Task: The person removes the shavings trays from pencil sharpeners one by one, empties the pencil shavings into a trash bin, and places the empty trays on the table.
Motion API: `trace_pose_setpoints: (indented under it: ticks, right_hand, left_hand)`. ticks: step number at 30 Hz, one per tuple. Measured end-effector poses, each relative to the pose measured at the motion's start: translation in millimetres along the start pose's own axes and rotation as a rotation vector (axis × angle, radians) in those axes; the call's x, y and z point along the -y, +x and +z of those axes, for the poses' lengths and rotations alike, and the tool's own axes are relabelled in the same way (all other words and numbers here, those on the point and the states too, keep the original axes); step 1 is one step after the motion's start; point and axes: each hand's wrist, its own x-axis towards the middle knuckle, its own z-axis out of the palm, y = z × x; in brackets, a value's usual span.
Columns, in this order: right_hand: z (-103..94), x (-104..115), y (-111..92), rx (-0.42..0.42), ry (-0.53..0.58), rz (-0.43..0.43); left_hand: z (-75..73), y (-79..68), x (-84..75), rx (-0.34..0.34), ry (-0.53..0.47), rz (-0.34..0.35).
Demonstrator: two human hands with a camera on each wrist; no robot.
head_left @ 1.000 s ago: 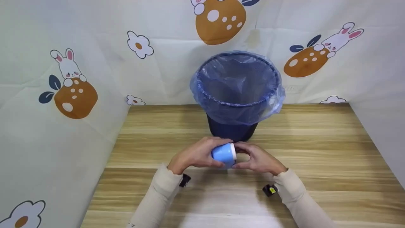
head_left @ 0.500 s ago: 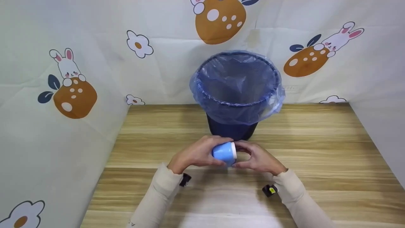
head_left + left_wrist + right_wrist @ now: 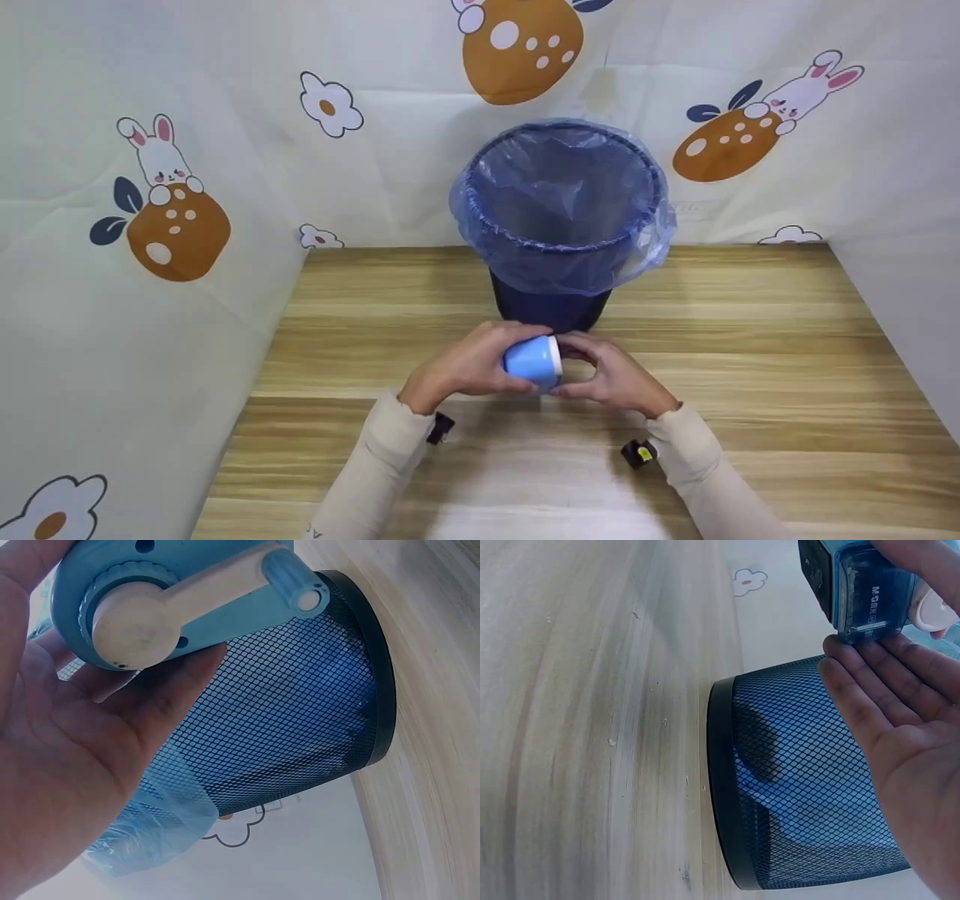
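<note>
A blue pencil sharpener point(image 3: 529, 363) with a pale end is held on its side above the table, in front of the bin. My left hand point(image 3: 472, 361) grips its body from the left, thumb on the near side. In the left wrist view, its white crank point(image 3: 214, 596) with a blue knob stands out from the round blue back. My right hand point(image 3: 619, 379) curves round the other end. In the right wrist view, the right fingertips touch the clear shavings drawer point(image 3: 874, 600), and the thumb lies along the upper side. The sharpener's underside is hidden in the head view.
Just behind the hands stands a dark mesh waste bin point(image 3: 555, 304), lined with a translucent blue bag point(image 3: 570, 270) folded over its rim. The wood-grain table point(image 3: 750, 360) meets a printed cloth point(image 3: 390, 172) at the back and sides.
</note>
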Motion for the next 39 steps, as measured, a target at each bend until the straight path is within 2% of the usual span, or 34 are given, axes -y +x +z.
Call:
trace_pose_setpoints:
  ticks: [7,14,22,29,39]
  right_hand:
    - [2.2,-5,-2,-0.015,0.001,-0.016]
    - [2.7,-7,-5,0.0,0.01,-0.044]
    - [-5.5,-10,-11,-0.01,0.054,0.042]
    - [-7.7,-13,-12,-0.016,0.072,0.027]
    - [-10.2,-14,-14,-0.033,0.098,0.063]
  left_hand:
    - [-0.3,-0.6,-1.1,0.023,-0.001,0.01]
    - [-0.1,-2.7,-1.4,0.052,-0.013,-0.008]
    - [-2.9,-5.8,2.0,0.056,-0.003,-0.036]
    - [-2.3,-7.5,5.6,0.04,0.001,-0.033]
    - [-3.7,-11.3,8.6,0.033,0.006,-0.052]
